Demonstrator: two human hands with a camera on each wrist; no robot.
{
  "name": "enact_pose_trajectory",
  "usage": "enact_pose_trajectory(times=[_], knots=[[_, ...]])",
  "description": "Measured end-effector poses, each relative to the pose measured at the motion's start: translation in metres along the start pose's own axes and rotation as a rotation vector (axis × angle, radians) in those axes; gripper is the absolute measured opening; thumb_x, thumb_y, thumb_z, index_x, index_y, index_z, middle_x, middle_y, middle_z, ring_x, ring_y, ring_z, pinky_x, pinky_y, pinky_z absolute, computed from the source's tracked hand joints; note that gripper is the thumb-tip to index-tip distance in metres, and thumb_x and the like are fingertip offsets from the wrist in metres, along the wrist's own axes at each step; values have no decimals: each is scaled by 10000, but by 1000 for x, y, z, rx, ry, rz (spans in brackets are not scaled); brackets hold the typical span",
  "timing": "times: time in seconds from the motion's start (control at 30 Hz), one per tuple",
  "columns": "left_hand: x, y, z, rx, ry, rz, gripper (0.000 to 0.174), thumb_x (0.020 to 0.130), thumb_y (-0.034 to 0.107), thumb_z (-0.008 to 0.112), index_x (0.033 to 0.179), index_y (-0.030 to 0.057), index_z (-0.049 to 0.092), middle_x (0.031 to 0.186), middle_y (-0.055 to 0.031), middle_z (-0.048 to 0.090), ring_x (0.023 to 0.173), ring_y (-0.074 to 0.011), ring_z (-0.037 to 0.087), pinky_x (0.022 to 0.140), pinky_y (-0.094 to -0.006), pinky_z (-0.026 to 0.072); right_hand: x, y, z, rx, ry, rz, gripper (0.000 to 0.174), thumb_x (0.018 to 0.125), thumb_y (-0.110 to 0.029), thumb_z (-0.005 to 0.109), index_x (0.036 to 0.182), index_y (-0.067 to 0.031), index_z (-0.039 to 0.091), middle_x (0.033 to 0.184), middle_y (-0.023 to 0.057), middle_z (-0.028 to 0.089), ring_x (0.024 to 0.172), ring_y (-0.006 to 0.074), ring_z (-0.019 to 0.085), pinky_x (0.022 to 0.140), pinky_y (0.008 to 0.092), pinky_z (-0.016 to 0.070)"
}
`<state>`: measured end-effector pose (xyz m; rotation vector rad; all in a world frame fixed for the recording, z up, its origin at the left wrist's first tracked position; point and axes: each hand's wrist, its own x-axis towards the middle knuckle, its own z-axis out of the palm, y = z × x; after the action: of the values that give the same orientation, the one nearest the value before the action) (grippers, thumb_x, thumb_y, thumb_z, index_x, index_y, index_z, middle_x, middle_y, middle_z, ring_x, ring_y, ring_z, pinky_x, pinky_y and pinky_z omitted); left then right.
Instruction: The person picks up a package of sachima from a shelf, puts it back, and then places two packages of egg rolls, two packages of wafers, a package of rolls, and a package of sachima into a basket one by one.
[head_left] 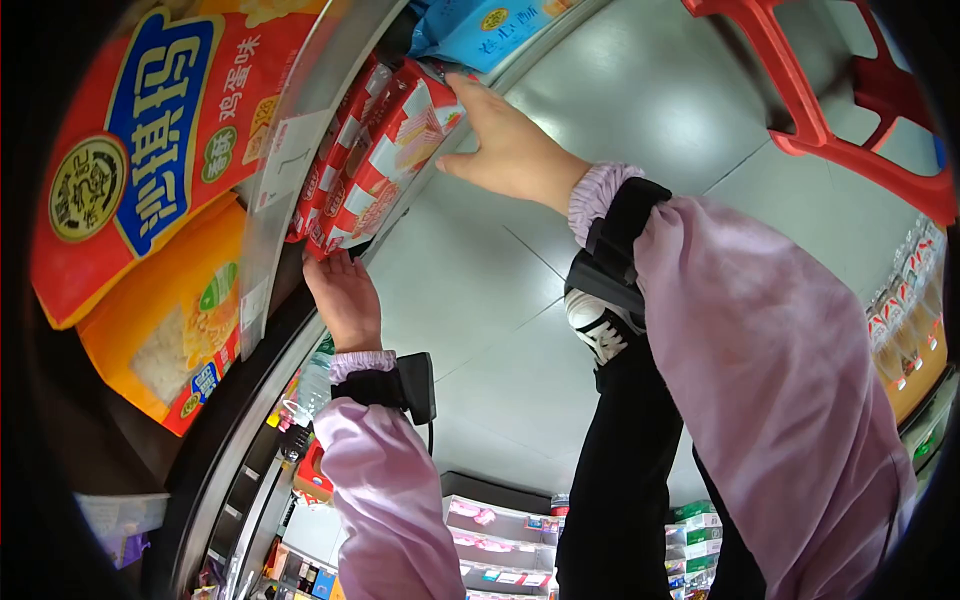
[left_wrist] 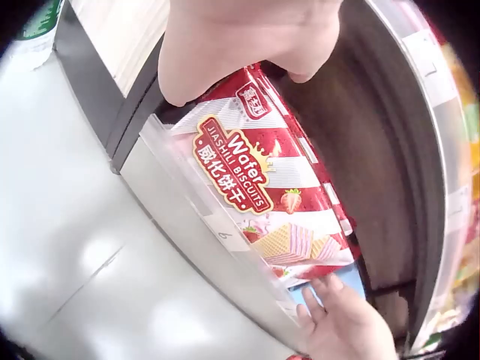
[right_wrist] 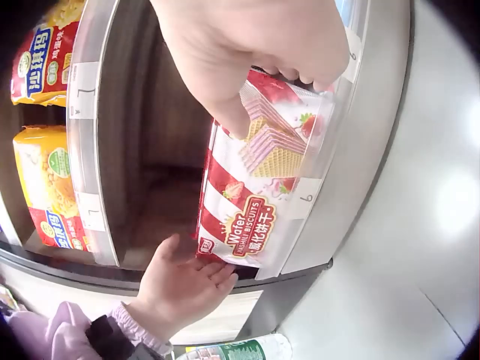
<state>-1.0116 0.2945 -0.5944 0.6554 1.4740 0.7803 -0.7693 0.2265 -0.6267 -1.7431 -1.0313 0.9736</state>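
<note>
A red-and-white pack of strawberry wafer biscuits (left_wrist: 232, 165) stands on a low shelf behind a clear lip, its printed face towards the aisle. More red-and-white packaging shows behind it. At one end of the pack is my left hand (head_left: 345, 300), palm turned up and fingers extended against the end. In the right wrist view the left hand (right_wrist: 184, 289) shows loosely spread fingers. My right hand (head_left: 515, 140) is at the opposite end, fingertips at the pack's edge and thumb spread away. The right wrist view has this hand (right_wrist: 255, 37) reaching over the end, fingers partly hidden.
Orange and red snack bags (head_left: 150, 310) fill the shelf above, behind a price strip (head_left: 275, 180). A blue packet (head_left: 490, 30) lies past the right hand. On the tiled floor stands a red plastic frame (head_left: 800, 90). Bottles (head_left: 905, 290) stand at the right.
</note>
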Motion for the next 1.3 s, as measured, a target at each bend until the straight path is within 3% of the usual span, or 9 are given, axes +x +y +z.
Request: enact_pose_trajectory(times=[0.17,0.27,0.37,0.47,0.57,0.83,1.07,1.17,1.3], knots=[[7,-4,14,-120,53,-40,452,813,498,491,1106,155,467,1109,44,459,1045,-105,388,922,-304,239,20,8,7,82,-31,9,641,644,-160,695,1157,44,368,1148,216,472,1116,358,427,926,373,371],[10,-9,17,-191,37,-16,506,816,494,484,1184,149,441,1228,22,439,1136,-151,374,964,-333,227,29,10,5,107,-93,35,734,691,-157,683,1283,-3,276,1208,217,453,1138,334,436,937,353,368],[13,-14,19,-228,-12,22,528,819,489,482,1220,150,422,1263,12,420,1157,-171,366,977,-339,223,35,8,9,123,-151,120,731,690,-147,686,1287,-10,288,1199,205,466,1112,305,466,908,343,395],[17,-17,18,-230,-21,64,526,822,481,481,1222,145,421,1262,6,424,1144,-173,378,963,-336,242,43,19,21,258,-53,96,520,626,-160,702,1047,20,455,1063,207,524,1037,349,492,856,375,420],[16,-19,16,-237,-40,97,509,825,466,478,1211,137,430,1252,-3,438,1134,-175,389,951,-328,259,47,23,17,294,-130,69,492,640,-157,695,1041,16,467,1065,201,525,1031,338,496,862,367,416],[-22,-17,27,-245,-50,241,467,838,409,481,1187,101,444,1227,-26,465,1110,-192,423,973,-337,275,22,2,3,225,-19,-5,510,674,-133,671,1107,17,447,1062,199,527,1030,343,492,873,368,406],[-90,-27,20,-320,53,181,384,837,377,504,1093,91,504,1145,-26,511,1084,-164,436,920,-310,325,-38,-28,-21,146,22,-84,521,687,-85,636,1154,16,428,1065,213,518,1027,358,484,856,386,410],[-145,-34,19,-400,111,49,349,835,366,515,1064,103,521,1122,-17,517,1058,-160,444,907,-305,331,-86,-51,-52,91,-19,0,538,760,-161,638,1205,-9,378,1118,200,491,1070,334,465,904,386,374],[-233,-23,24,-438,145,-105,338,840,355,502,1077,114,519,1120,-18,519,1029,-163,461,922,-312,332,-150,-104,-109,-27,-55,134,526,721,-70,619,1192,6,397,1126,199,492,1064,349,461,906,387,367]])
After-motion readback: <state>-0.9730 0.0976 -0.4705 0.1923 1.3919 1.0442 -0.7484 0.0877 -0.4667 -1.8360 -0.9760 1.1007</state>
